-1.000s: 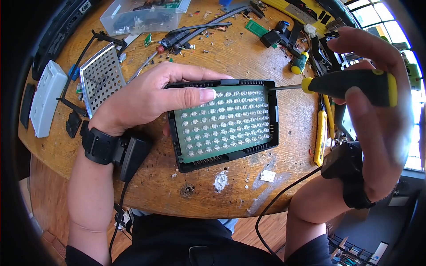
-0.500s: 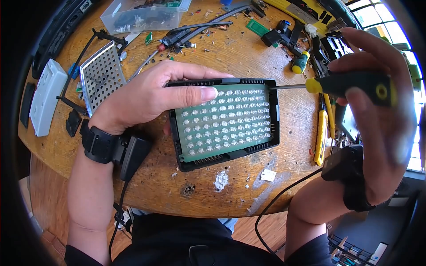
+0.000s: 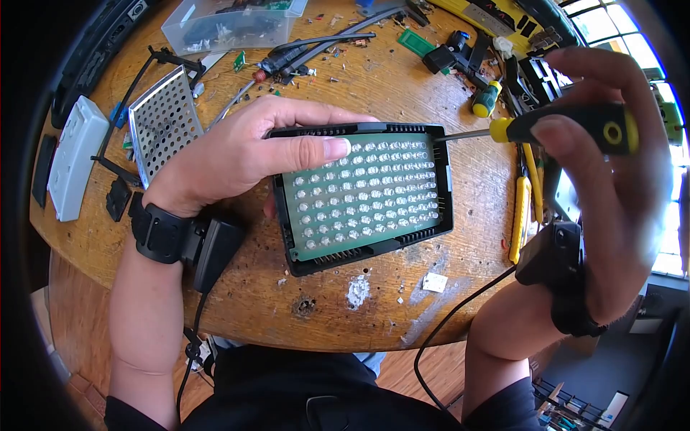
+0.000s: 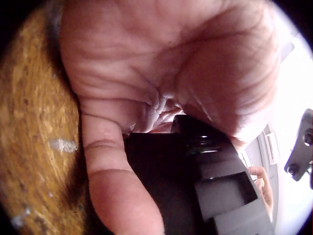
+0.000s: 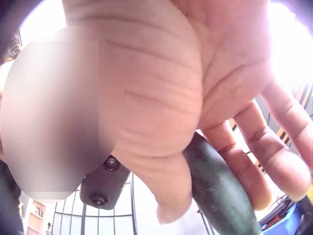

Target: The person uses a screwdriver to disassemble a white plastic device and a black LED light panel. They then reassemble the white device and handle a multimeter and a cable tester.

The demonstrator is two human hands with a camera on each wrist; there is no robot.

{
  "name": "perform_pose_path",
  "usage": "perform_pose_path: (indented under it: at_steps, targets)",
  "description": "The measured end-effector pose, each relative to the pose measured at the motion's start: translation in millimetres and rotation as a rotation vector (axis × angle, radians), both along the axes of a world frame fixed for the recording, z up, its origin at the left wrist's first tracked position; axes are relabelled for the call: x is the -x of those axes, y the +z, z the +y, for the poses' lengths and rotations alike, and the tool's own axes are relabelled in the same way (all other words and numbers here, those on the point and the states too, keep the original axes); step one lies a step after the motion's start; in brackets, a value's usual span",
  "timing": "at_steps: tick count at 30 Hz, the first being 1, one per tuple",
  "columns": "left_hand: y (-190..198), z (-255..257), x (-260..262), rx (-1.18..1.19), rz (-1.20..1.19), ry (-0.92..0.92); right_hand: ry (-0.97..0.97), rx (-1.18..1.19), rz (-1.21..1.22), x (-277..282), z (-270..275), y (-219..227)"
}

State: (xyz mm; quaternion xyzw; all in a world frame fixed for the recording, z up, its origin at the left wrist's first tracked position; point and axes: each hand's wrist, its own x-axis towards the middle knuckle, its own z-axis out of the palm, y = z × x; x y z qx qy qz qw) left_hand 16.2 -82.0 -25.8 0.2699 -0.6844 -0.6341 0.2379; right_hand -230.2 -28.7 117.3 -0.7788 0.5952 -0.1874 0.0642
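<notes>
A black-framed LED light panel (image 3: pixel 366 190) with rows of clear LEDs on a green board is tilted over the table. My left hand (image 3: pixel 230 158) grips its left end, thumb across the front and the fingers hidden behind. In the left wrist view the palm (image 4: pixel 166 63) wraps the black casing (image 4: pixel 227 191). My right hand (image 3: pixel 611 208) pinches the dark green and yellow handle of a screwdriver (image 3: pixel 525 126) between thumb and fingers. Its shaft points left, with the tip at the frame's upper right corner. The right wrist view shows the handle (image 5: pixel 215 181) between thumb and fingers.
A perforated metal plate (image 3: pixel 165 122) and a white casing (image 3: pixel 77 158) lie left. Behind are a clear bin (image 3: pixel 233 32) of parts and scattered debris on the wooden table (image 3: pixel 345 302). A yellow cutter (image 3: pixel 520 219) and a second screwdriver (image 3: pixel 486 100) lie right.
The screwdriver handle has turned in my right hand, and my right thumb has shifted up and left along it. The tip stays at the panel's corner. My left hand keeps its grip.
</notes>
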Motion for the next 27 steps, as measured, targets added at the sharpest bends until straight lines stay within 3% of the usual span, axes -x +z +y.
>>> perform_pose_path:
  at_steps: [1,3,4,7,9,10,15,16,19,21,22,24,25,27]
  targets:
    - [0.4,0.0,0.2,0.008,0.002,-0.003,0.000,0.000,0.000,1.7,-1.4,-2.4]
    - [0.5,-0.2,0.7,0.008,0.009,-0.010,0.275,0.179,-0.115,5.5,-3.8,-9.5]
    - [0.4,-0.4,0.6,0.008,0.016,-0.017,0.275,0.179,-0.115,4.9,-2.1,-8.5]
    - [0.4,-0.5,-0.3,0.000,-0.001,-0.011,0.184,0.076,-0.106,-2.0,6.0,-0.1]
    - [0.2,-0.2,-0.3,0.001,-0.004,-0.006,-0.204,-0.033,0.086,-11.0,7.9,4.6]
    - [0.2,-0.1,-0.3,0.002,-0.008,0.000,-0.204,-0.033,0.086,-7.2,6.5,3.9]
    - [0.5,-0.3,0.2,0.001,0.005,-0.012,0.256,0.191,-0.094,1.3,2.7,-7.7]
    - [0.3,-0.3,0.4,-0.002,0.011,-0.015,0.256,0.191,-0.094,1.4,2.2,-6.9]
    - [-0.7,0.2,0.1,-0.024,-0.001,0.006,0.152,0.070,-0.021,-4.0,2.4,1.3]
    - [-0.5,0.3,0.0,-0.034,0.000,0.005,-0.189,-0.034,0.135,-17.8,6.8,6.9]
    - [-0.4,0.4,0.2,-0.043,0.002,0.003,-0.189,-0.034,0.135,-13.0,3.6,1.0]
    - [-0.7,0.0,0.1,-0.030,0.005,0.001,0.163,0.227,-0.065,0.6,-6.1,-14.3]
    - [-0.7,-0.2,0.0,-0.017,0.007,-0.001,0.162,0.228,-0.065,5.6,-5.2,-11.9]
    - [0.3,-0.2,0.2,-0.010,0.010,-0.004,0.350,0.237,0.025,6.6,-3.3,-3.9]
